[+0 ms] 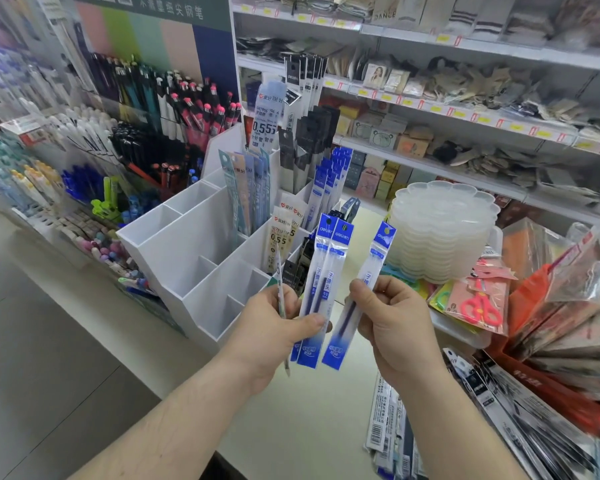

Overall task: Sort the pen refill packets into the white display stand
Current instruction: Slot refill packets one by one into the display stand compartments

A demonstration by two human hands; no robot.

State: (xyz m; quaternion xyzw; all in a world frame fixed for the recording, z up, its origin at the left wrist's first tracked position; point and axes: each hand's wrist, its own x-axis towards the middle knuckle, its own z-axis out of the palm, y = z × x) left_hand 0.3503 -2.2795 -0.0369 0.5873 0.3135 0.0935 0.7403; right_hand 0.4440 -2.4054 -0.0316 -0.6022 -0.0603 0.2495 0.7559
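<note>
My left hand grips two blue-and-clear pen refill packets upright, plus a thin pale packet seen edge-on by the fingers. My right hand pinches a third blue refill packet beside them. Both hands hover in front of the white display stand, a tiered box with several open compartments. Its near and left compartments hold nothing. Its back and right compartments hold light blue packets, cream packets, black packets and blue packets.
A heap of loose refill packets lies on the counter at the lower right. A stack of clear plastic trays stands right of the stand, with pink scissors packs beside it. Pen racks fill the left; shelves run behind.
</note>
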